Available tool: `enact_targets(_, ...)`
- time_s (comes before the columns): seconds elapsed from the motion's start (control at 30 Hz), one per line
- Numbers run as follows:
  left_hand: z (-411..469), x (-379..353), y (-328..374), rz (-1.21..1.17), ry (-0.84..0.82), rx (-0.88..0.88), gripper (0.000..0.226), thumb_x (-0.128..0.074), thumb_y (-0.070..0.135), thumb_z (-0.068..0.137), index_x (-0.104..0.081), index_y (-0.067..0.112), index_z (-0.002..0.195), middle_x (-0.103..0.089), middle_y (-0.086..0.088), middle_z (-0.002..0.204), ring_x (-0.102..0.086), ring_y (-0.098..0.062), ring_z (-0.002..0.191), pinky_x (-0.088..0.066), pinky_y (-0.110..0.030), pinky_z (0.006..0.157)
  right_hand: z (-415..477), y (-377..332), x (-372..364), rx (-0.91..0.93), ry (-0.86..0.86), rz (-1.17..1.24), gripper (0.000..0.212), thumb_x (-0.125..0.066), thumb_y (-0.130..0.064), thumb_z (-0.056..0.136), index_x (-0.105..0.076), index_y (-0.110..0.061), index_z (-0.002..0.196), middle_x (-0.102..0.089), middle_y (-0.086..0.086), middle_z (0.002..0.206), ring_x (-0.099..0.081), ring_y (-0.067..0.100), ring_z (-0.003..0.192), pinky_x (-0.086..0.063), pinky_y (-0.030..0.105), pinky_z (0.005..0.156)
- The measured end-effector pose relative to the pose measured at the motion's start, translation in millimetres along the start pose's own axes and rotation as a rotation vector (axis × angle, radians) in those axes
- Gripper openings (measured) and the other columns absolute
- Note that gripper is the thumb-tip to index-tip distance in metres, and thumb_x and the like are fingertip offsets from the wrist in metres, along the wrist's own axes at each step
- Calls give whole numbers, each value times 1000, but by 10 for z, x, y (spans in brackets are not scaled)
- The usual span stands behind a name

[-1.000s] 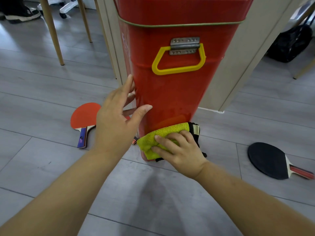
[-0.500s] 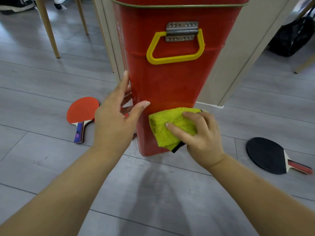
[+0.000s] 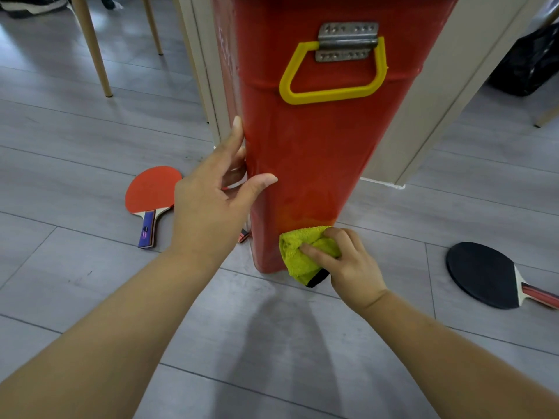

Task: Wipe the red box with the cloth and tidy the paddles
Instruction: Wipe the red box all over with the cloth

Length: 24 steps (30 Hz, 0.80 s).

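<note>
Two paddles lie flat on the grey plank floor (image 3: 75,146): the red paddle (image 3: 151,189) to the left of the red box (image 3: 305,164), handle toward you, and the black paddle (image 3: 481,273) well apart on the right, handle pointing right. The red box stands upright on the floor directly in front of you, close in front of a beige panel (image 3: 438,86). A yellow handle (image 3: 332,95) hangs from a metal bracket (image 3: 348,40) on its front face. Your left hand (image 3: 208,207) is spread, fingers straight along the box's left corner and thumb on the front face. Your right hand (image 3: 351,264) is clamped on the cloth (image 3: 302,252), fingers curled round the yellow fabric, pressing it against the lower right of the front face, just above the floor. A black edge of the cloth shows below your palm. Wooden chair legs (image 3: 90,46) stand at the upper left; a black bag (image 3: 529,62) sits at the upper right, beyond the panel. A shadow falls on the floor between your forearms
</note>
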<state>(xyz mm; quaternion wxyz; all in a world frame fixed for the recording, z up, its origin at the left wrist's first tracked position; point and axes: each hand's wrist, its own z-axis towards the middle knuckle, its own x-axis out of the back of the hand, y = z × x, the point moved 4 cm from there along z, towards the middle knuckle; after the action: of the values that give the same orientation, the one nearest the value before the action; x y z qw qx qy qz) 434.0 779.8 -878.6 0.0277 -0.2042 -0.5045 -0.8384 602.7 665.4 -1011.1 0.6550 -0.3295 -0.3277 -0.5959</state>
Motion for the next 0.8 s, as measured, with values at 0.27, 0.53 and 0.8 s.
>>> enact_targets(0.27, 60, 65, -30, -82, 7, 28, 68, -77, 33, 67, -44, 43, 126, -60, 22, 97, -66, -5, 99, -51, -17, 89, 565, -401, 508, 89, 290, 45, 28, -49, -14, 99, -64, -28, 118, -50, 4, 108, -53, 30, 88, -46, 40, 69)
enact_targets(0.53, 114, 90, -66, -63, -8, 7, 69, -80, 32, 64, -46, 43, 122, -61, 20, 88, -66, 5, 82, -48, -7, 83, 582, -683, 195, 207, 387, -68, 23, -69, -24, 84, -72, -29, 107, -50, -1, 105, -50, 26, 87, -43, 41, 72)
enact_targets(0.8, 89, 72, -106, -68, -5, -19, 71, -78, 36, 68, -46, 38, 131, -62, 20, 94, -67, 4, 88, -50, -13, 86, 238, -731, -392, 201, 227, -210, 46, -49, -15, 80, -63, -30, 121, -41, -5, 116, -41, 24, 102, -32, 38, 89)
